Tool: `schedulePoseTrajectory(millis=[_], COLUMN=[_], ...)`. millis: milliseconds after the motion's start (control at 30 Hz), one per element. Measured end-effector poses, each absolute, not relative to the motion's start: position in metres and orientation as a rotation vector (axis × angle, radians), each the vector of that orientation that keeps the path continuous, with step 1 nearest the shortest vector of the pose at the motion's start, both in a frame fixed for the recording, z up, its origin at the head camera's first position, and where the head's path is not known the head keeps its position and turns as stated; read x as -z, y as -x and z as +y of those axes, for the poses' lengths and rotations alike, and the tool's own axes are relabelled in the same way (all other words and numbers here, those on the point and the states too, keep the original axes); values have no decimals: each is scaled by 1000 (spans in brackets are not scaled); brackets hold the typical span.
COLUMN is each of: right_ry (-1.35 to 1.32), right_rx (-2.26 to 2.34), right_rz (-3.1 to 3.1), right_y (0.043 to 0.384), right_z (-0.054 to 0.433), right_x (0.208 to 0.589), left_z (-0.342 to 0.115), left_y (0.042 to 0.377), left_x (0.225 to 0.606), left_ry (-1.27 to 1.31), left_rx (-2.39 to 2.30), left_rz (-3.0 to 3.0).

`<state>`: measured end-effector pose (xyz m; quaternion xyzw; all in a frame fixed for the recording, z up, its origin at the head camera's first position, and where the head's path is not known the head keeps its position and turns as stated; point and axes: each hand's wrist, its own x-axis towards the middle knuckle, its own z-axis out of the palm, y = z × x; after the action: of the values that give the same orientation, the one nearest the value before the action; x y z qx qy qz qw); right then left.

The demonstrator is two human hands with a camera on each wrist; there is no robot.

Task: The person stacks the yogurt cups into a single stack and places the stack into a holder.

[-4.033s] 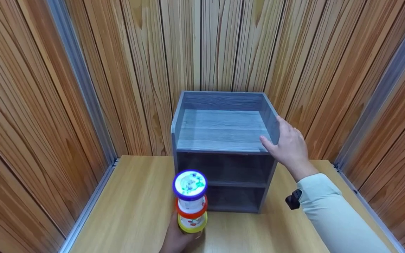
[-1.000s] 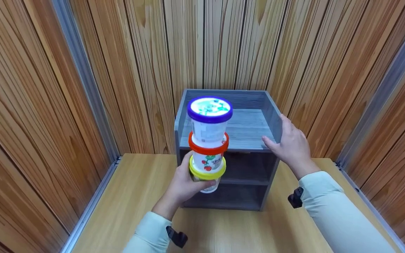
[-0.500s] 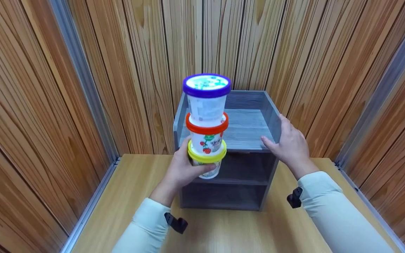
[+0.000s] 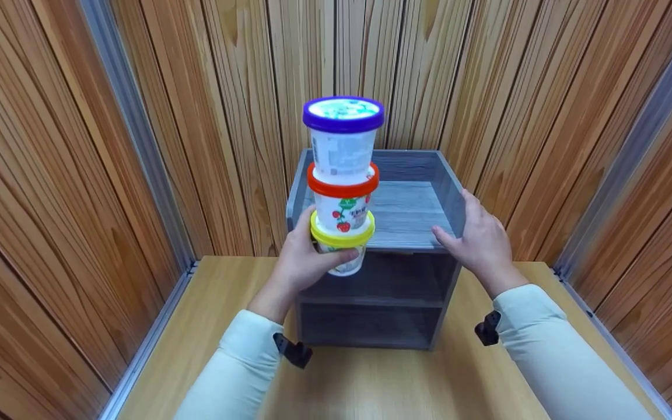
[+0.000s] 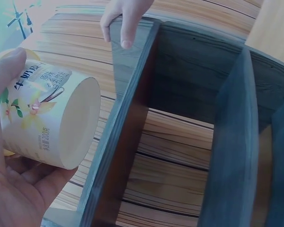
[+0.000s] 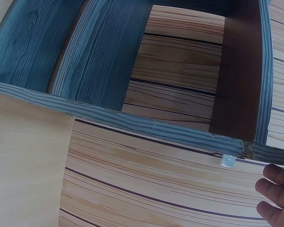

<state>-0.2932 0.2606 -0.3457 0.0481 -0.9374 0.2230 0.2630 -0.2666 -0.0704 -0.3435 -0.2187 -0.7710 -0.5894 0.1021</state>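
In the head view, my left hand grips the bottom cup of an upright stack of three lidded paper cups. That cup has a yellow lid; above it stand a strawberry-printed cup with a red lid and a cup with a purple lid. The left wrist view shows the bottom cup and its pale base up close. The stack hangs in front of a grey wooden shelf. My right hand straddles the shelf's right side panel, thumb inside and fingers outside.
Under the shelf's walled top are two open compartments. It stands on a light wooden table, against plank-patterned walls. Metal rails run along the corners.
My left hand has raised the stack of cups from low by the shelf's left front to in front of its top, still rising over the last second. My right hand stays on the panel.
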Motion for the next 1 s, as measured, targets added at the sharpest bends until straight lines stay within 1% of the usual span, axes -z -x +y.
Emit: schedulePoseTrajectory(millis=[167, 333, 767, 1000], right_ry=[-126, -118, -90, -70], right_rx=[-611, -621, -642, -644], right_rz=[-2536, -2545, -2565, -2575], right_y=[293, 293, 292, 292], right_z=[260, 260, 260, 260], right_x=[345, 345, 344, 345], left_z=[-71, -71, -63, -58], left_y=[273, 280, 297, 307], left_x=[336, 334, 336, 345], left_ry=[612, 526, 404, 368], left_rx=[1722, 1710, 1685, 1708], left_rz=[-2284, -2289, -2274, -2270])
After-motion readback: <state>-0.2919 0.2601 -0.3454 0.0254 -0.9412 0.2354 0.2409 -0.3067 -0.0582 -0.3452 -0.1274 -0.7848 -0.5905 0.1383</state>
